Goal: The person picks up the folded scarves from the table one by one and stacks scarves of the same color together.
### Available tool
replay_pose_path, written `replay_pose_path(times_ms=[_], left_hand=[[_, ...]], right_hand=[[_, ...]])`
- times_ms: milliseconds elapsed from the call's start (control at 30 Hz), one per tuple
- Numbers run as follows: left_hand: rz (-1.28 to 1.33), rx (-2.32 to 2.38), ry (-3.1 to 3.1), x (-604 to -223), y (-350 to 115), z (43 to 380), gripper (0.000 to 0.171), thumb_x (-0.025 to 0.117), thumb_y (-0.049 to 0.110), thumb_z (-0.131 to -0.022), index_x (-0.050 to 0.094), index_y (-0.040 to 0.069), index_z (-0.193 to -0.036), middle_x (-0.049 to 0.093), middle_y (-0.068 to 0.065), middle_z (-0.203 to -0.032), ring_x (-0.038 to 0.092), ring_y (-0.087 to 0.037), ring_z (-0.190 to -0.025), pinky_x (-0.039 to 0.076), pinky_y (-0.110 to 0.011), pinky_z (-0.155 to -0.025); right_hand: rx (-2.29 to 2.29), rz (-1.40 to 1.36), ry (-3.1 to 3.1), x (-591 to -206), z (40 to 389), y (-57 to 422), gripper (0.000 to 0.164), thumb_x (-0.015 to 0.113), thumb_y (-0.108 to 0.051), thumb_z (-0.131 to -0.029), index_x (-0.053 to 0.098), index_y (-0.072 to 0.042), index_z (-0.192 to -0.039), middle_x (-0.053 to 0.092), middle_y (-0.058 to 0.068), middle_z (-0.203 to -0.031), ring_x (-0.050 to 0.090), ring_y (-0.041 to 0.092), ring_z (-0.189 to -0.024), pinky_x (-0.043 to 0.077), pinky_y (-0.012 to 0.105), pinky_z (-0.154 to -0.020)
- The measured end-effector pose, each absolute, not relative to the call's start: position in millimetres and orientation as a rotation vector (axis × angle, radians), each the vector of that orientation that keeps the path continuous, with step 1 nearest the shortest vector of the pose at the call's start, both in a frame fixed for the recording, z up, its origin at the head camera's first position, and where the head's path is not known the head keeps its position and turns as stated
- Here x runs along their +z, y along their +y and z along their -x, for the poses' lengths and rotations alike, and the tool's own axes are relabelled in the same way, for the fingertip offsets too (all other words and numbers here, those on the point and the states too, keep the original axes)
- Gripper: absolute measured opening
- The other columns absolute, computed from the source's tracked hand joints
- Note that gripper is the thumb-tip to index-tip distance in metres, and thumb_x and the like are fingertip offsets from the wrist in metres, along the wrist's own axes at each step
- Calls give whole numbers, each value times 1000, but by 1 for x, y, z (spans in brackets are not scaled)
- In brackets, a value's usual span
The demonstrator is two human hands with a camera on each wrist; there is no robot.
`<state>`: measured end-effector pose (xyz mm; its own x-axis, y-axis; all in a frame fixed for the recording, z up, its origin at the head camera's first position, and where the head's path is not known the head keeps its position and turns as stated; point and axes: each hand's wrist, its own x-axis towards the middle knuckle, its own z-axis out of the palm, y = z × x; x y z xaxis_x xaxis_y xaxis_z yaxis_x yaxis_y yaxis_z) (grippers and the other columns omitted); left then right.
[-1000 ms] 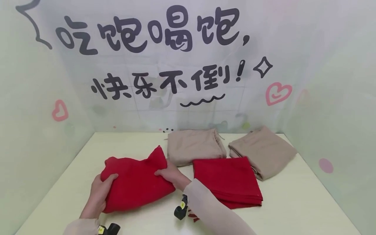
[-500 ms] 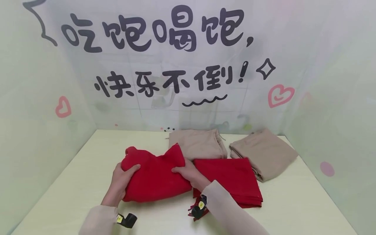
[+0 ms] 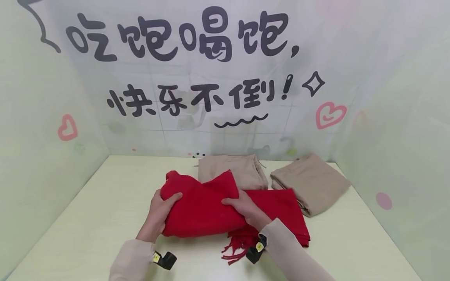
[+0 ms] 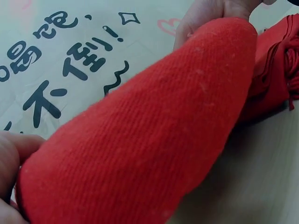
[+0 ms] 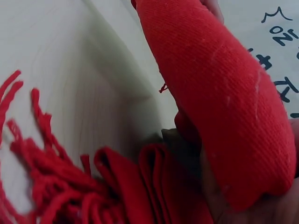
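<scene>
A folded red knit cloth (image 3: 200, 207) is held up in front by both hands, its ribbed weave plain in the left wrist view. My left hand (image 3: 159, 210) grips its left end, thumb on the near face. At the opposite end my right hand (image 3: 246, 205) grips it the same way; the fingers behind are hidden. The cloth's top edge dips in the middle. Partly behind it lies a folded red scarf (image 3: 281, 210) on the table, its fringe (image 5: 60, 186) spreading toward the front edge. The held cloth overlaps the scarf's left part in the head view.
Behind the red cloths lies a folded beige cloth (image 3: 228, 169) with a tasselled right edge. A second folded beige cloth (image 3: 313, 185) sits at the back right. Pale walls with printed lettering enclose the light table (image 3: 102, 207) at the back and sides.
Both hands have carried the red knit cloth rightward and slightly up, from the left side to in front of the scarf. The scarf and beige cloths have stayed put.
</scene>
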<state>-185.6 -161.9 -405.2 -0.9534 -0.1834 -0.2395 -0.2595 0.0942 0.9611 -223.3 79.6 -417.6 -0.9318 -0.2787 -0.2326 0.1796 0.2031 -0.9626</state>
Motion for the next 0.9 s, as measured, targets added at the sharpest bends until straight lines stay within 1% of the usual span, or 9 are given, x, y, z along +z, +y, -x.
replay_pose_path(times_ms=[100,200,333,533,667,767,900], left_hand=[[433,2050,2271,-406,-151,189,70,59,25,-91,18,1,-143,34,-20,-139,41,-36,-120,49,-43,-90],[414,2079,2262,-407,-139,191,68,60,22,-90,21,2,-143,36,-19,-139,41,-35,-121,48,-44,-92],[376,2112,2256,-409,-121,195,67,60,20,-89,23,2,-142,38,-19,-138,42,-35,-121,47,-46,-93],[317,2178,2229,-410,-92,202,64,59,18,-89,27,3,-142,41,-18,-136,42,-33,-120,46,-47,-94],[250,2207,2220,-412,-72,206,64,60,17,-88,29,2,-141,42,-18,-136,44,-33,-120,46,-47,-95],[184,2216,2195,-414,-57,207,67,61,18,-88,27,2,-143,41,-19,-137,43,-34,-121,46,-48,-96],[138,2231,2136,-419,-38,209,70,61,20,-88,24,2,-145,40,-20,-139,43,-35,-123,42,-49,-100]], right_hand=[[-1781,61,2140,-417,222,91,55,69,-18,-83,44,-9,-131,55,10,-121,54,23,-106,47,39,-88],[-1779,16,2162,-417,221,104,52,70,-19,-82,46,-9,-128,56,8,-118,54,22,-104,48,38,-85],[-1794,-46,2185,-416,219,121,47,68,-20,-83,49,-9,-124,57,8,-115,55,21,-101,47,37,-85],[-1783,-133,2213,-416,218,149,42,65,-23,-86,51,-8,-123,59,8,-113,56,20,-99,47,36,-84],[-1760,-174,2257,-416,218,169,41,63,-26,-89,52,-8,-125,61,8,-113,58,19,-96,47,34,-84],[-1749,-208,2294,-416,214,185,42,61,-26,-90,52,-7,-127,61,8,-112,58,18,-95,46,33,-84],[-1722,-231,2327,-416,210,206,47,58,-27,-91,48,-6,-132,58,11,-120,57,20,-102,45,36,-88]])
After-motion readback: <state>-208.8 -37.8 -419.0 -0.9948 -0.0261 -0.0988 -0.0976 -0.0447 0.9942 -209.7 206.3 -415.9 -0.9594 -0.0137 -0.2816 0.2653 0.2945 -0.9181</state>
